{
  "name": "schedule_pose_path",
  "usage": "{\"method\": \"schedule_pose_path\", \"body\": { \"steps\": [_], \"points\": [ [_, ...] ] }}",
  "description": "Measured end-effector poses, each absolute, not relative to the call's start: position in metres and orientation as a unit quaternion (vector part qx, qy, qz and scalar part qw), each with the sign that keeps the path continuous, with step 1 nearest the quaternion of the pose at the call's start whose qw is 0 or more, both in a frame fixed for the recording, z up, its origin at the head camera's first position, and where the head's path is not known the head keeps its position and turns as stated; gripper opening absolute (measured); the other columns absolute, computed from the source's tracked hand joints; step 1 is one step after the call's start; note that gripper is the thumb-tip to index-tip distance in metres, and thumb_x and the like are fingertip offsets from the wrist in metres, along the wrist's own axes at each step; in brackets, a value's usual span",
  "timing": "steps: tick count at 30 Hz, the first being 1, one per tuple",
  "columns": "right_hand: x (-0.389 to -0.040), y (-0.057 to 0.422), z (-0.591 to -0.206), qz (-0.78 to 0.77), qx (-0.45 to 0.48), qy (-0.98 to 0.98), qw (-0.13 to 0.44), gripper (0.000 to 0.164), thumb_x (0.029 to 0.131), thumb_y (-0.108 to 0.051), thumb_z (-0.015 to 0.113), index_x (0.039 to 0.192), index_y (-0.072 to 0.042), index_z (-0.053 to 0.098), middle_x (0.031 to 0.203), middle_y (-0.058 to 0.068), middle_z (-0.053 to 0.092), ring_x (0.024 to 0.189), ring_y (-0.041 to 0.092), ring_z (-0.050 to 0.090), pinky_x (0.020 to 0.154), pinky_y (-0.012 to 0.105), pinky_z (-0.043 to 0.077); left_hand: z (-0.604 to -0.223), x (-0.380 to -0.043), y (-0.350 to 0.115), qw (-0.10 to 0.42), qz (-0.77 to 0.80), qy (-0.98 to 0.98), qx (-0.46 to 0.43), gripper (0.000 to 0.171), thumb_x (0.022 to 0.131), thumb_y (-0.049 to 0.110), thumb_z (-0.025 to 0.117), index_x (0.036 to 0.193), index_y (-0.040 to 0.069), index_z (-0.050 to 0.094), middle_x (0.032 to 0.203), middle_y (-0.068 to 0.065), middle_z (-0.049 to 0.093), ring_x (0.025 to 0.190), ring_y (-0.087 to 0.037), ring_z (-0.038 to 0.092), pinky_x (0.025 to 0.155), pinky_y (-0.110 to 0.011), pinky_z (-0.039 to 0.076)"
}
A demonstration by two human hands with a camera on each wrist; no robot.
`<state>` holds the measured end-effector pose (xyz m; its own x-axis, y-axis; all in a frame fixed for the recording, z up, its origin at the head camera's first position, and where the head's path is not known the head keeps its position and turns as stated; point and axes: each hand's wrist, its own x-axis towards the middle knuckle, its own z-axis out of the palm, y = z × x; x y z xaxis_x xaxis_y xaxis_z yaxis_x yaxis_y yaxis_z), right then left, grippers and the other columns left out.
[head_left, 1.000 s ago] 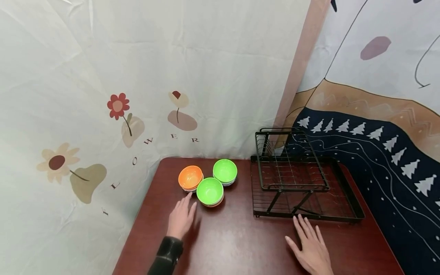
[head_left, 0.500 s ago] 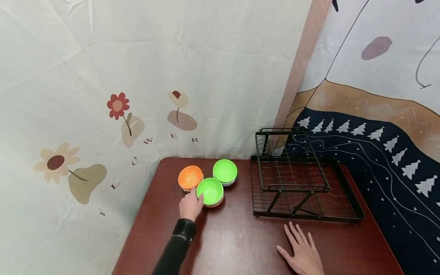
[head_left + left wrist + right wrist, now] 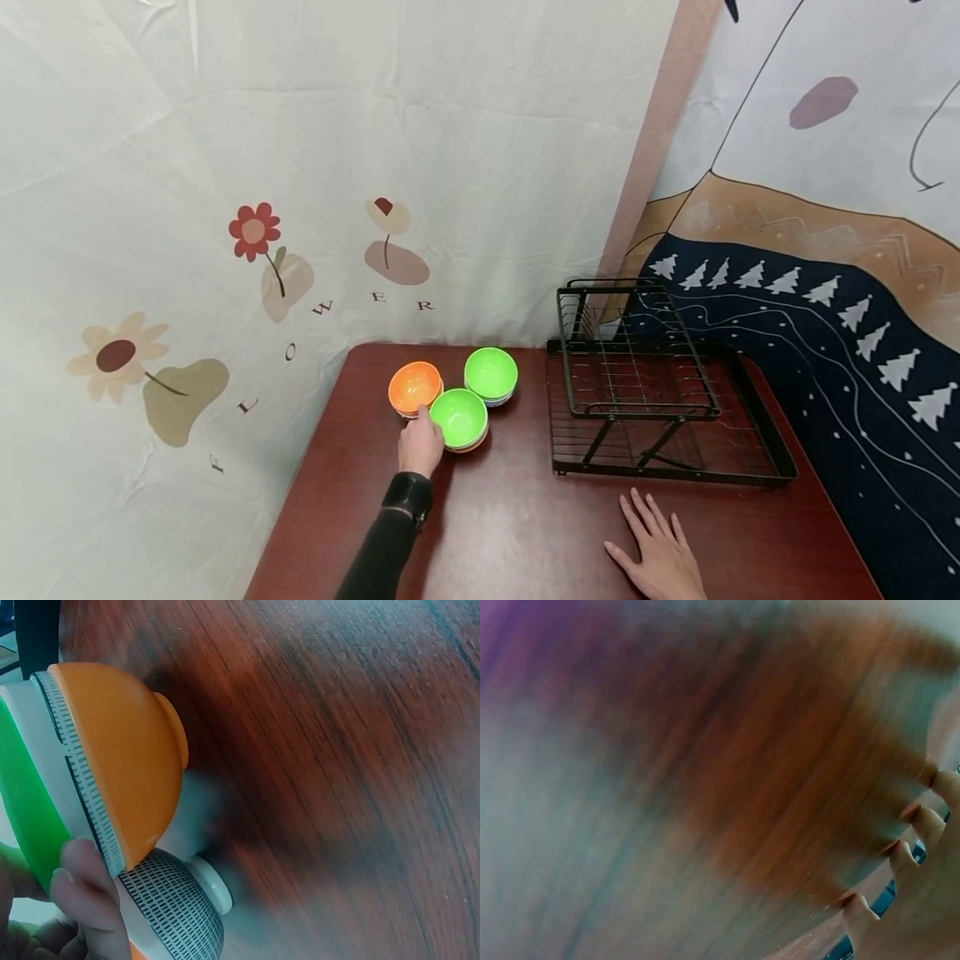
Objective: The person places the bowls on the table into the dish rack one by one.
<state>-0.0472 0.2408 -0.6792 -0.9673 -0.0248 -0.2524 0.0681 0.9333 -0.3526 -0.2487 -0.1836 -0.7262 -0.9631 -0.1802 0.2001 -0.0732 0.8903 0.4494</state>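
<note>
My left hand [image 3: 421, 446] pinches the left edge of the green bowl [image 3: 458, 417] on top of the front stack. In the left wrist view, curled fingertips [image 3: 75, 877] lie at that green bowl [image 3: 26, 802], over a white layer, a patterned band and an orange bowl [image 3: 124, 761] at the bottom. A second stack, topped by an orange bowl [image 3: 416, 387], stands close behind the left hand. Another green bowl [image 3: 491, 372] tops the third stack at the back. My right hand [image 3: 660, 554] rests on the table with fingers spread, holding nothing.
A black two-tier dish rack [image 3: 667, 473] stands on the right of the brown table [image 3: 517, 533], just beyond the right hand. A black-and-white patterned bowl [image 3: 176, 907] shows beside the held stack. Printed cloth [image 3: 487, 167] hangs behind the table.
My left hand has moved forward and right to the front stack's green bowl, its fingers closing at the edge. My right hand has drawn slightly back and left from the rack.
</note>
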Motion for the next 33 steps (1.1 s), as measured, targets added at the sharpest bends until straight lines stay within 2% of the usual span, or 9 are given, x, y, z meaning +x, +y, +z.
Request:
{"method": "schedule_pose_path", "body": {
  "steps": [5,10,14,20,27,33],
  "points": [
    [-0.048,0.24,-0.68,-0.195,0.011,0.973,0.126,0.097,0.099,-0.074,0.063,0.167,-0.007,0.047,0.177,0.026,0.036,0.166,0.054,0.029,0.131,0.081,0.016,-0.727,-0.25,-0.183,0.099,-0.239,-0.963,0.073,0.041,0.104,0.015,0.058,0.139,-0.005,0.057,0.089,-0.027,0.076,0.076,-0.046,0.076,0.067,-0.059,0.061],
    [-0.046,0.24,-0.679,-0.206,0.012,0.971,0.125,0.095,0.1,-0.072,0.064,0.167,-0.007,0.047,0.178,0.026,0.035,0.166,0.053,0.027,0.131,0.08,0.014,-0.72,-0.241,-0.177,0.073,-0.262,-0.959,0.082,0.053,0.103,0.014,0.057,0.151,-0.009,0.052,0.091,-0.025,0.077,0.081,-0.044,0.078,0.068,-0.057,0.061],
    [-0.046,0.241,-0.678,-0.211,0.015,0.969,0.128,0.093,0.101,-0.07,0.064,0.167,-0.007,0.047,0.178,0.026,0.035,0.167,0.053,0.026,0.132,0.08,0.013,-0.714,-0.23,-0.167,0.05,-0.278,-0.955,0.087,0.055,0.102,0.013,0.058,0.153,-0.008,0.051,0.093,-0.026,0.077,0.085,-0.043,0.078,0.068,-0.056,0.061],
    [-0.047,0.242,-0.679,-0.214,0.018,0.967,0.139,0.093,0.102,-0.071,0.063,0.168,-0.008,0.045,0.179,0.025,0.033,0.168,0.053,0.024,0.132,0.08,0.011,-0.714,-0.215,-0.148,0.042,-0.287,-0.954,0.078,0.061,0.101,0.014,0.061,0.157,-0.008,0.05,0.105,-0.029,0.079,0.094,-0.045,0.079,0.077,-0.058,0.063],
    [-0.048,0.241,-0.677,-0.221,0.021,0.964,0.145,0.093,0.102,-0.069,0.064,0.168,-0.007,0.045,0.179,0.026,0.032,0.168,0.053,0.022,0.132,0.08,0.009,-0.725,-0.203,-0.133,0.079,-0.301,-0.95,0.04,0.054,0.096,0.011,0.065,0.146,-0.008,0.056,0.094,-0.027,0.078,0.085,-0.046,0.077,0.076,-0.058,0.063],
    [-0.049,0.242,-0.676,-0.219,0.023,0.964,0.147,0.093,0.102,-0.068,0.064,0.169,-0.007,0.044,0.179,0.026,0.032,0.168,0.053,0.022,0.132,0.08,0.009,-0.715,-0.207,-0.125,0.128,-0.304,-0.944,0.005,0.028,0.094,0.01,0.065,0.119,0.002,0.057,0.075,-0.018,0.069,0.07,-0.041,0.072,0.061,-0.053,0.055]
  ]
}}
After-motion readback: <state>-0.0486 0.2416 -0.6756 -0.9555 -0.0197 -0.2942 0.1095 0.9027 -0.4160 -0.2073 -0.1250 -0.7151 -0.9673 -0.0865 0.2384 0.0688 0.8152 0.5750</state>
